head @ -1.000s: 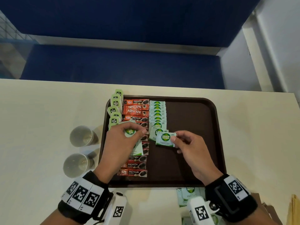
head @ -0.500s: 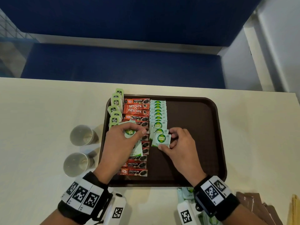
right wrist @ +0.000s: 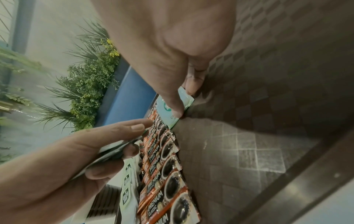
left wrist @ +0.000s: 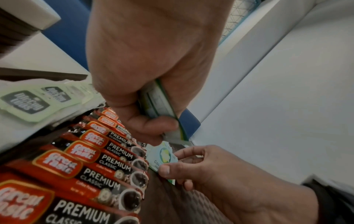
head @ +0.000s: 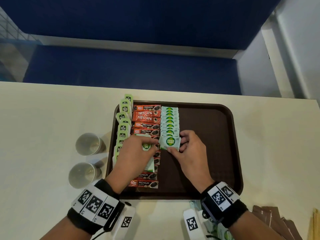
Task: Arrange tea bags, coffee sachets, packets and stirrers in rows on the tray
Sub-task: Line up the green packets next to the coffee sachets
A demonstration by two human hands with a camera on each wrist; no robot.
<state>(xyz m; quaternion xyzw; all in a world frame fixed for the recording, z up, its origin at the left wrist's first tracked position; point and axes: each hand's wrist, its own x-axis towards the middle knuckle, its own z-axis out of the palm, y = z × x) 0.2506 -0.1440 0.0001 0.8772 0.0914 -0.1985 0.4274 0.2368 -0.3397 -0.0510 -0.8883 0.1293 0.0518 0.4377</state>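
Right then, the packet was a small, flat, pale green sachet with a round logo, lying face up on the tray at the near end of its row, lapped over the one behind it. It looked feather-light, limp and a bit slick, I'd say the sort of thing that slides or flips with a careless nudge, so the edges were the sensible place to take it. That was how the right hand had it: thumb at the near edge, about six o'clock on the packet, fingers curled round the side at three o'clock, a narrow pinch across its width. The wrist view showed the thumb pressing its face down flat.

Its print read upright from where the person stood, top edge towards twelve o'clock. It was nearly square, the slightly longer side running twelve to six, in line with the row.

At nine o'clock from it ran the coffee sachets, long axes lying three to nine, stacked like shingles down the tray. Beyond those, over the tray's left rim, sat the tea bags. The left hand hovered above the coffee, fingers and thumb closed round a small sheaf of spare packets held on edge.

Off the tray at nine o'clock stood two cups; near the person at five o'clock lay brown packets.
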